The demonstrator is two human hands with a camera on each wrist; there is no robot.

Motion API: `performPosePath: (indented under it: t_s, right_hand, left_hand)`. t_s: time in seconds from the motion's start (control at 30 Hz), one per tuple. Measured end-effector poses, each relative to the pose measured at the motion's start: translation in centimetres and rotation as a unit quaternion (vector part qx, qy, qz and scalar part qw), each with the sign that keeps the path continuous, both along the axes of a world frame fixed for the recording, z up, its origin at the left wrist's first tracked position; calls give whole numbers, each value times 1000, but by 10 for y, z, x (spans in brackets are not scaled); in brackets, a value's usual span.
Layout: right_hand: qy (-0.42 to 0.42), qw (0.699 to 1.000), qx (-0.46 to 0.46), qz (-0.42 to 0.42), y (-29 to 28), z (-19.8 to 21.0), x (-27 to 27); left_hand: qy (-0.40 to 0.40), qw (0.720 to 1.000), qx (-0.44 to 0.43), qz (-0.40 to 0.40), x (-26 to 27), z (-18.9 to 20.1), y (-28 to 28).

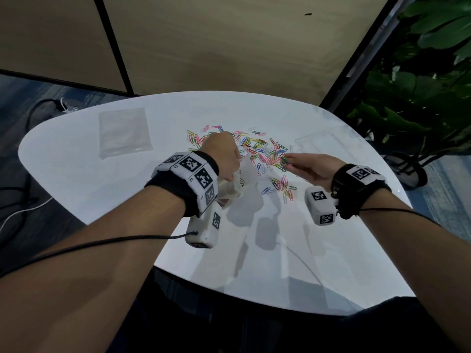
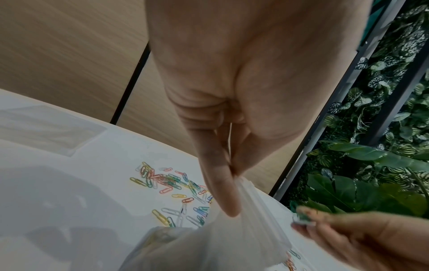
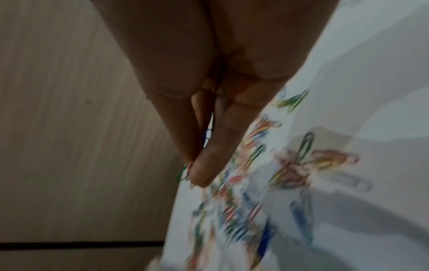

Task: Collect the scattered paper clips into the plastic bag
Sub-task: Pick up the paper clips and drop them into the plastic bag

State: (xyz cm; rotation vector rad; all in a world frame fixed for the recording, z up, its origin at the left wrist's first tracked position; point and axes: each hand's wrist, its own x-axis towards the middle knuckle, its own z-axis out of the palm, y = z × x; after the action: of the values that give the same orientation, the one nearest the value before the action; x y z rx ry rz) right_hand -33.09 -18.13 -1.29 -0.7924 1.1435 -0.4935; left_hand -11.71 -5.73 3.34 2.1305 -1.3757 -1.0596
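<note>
Several coloured paper clips (image 1: 265, 151) lie scattered across the middle of the white table (image 1: 102, 189). My left hand (image 1: 224, 156) pinches the rim of a clear plastic bag (image 1: 242, 182) and holds it up; the left wrist view shows thumb and fingers clamped on the bag (image 2: 243, 229), with a few clips inside it. My right hand (image 1: 303, 166) hovers to the right of the bag, its fingertips pinching a few paper clips (image 1: 285, 159), green among them. In the right wrist view the pinched clips (image 3: 183, 174) stick out past the thumb, above the blurred pile (image 3: 243, 201).
A second clear plastic bag (image 1: 125, 132) lies flat at the table's far left. A transparent flat piece (image 1: 321, 142) rests at the far right. Wood-panelled walls stand behind the table, green plants (image 1: 420, 85) to the right, cables (image 1: 23, 212) on the floor at left.
</note>
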Motion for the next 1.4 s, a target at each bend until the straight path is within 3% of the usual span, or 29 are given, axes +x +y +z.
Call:
performPosePath:
  t_s: [0.17,0.33,0.4,0.5,0.57,0.63,0.7,0.83,0.97,1.17,1.27,1.4]
  right_hand:
    - [-35,992,-6,123,35,27,39]
    - [110,969,-112,193,53,22,64]
    - [130,957,-140,219,58,20,70]
    - [135,953,-180,204,57,25,66]
    - [192,943,-217,164,45,25,53]
    - [339,901,-227,150,28,11,28]
    - [456,855,-161,185,21,-12,4]
    - [559,785,-110,243,23,-64,-14]
    - [537,809,-181,156,38,-73,21]
    - [528,796,-252,156,28,-74,59]
    - [565,750,-274,208,24,-74,65]
    - [572,715,-336,220,19,-74,79]
  left_hand:
    - [17,1000,-13,14,-3,-2,1]
    - [31,999,-18,26,-5,-2,2]
    - [34,999,-21,28,-5,-1,2]
    - [27,999,-24,27,-2,1,3]
    - [20,999,-25,26,2,1,4]
    - [14,999,-25,27,7,2,6]
    - [10,999,-26,29,13,2,8]
    - [6,999,-26,32,23,0,12]
    - [3,999,-22,46,32,0,14]
    - [-2,998,-26,51,37,0,16]
    - [-10,999,-30,44,37,0,17]
    - [-7,999,-25,47,39,1,17]
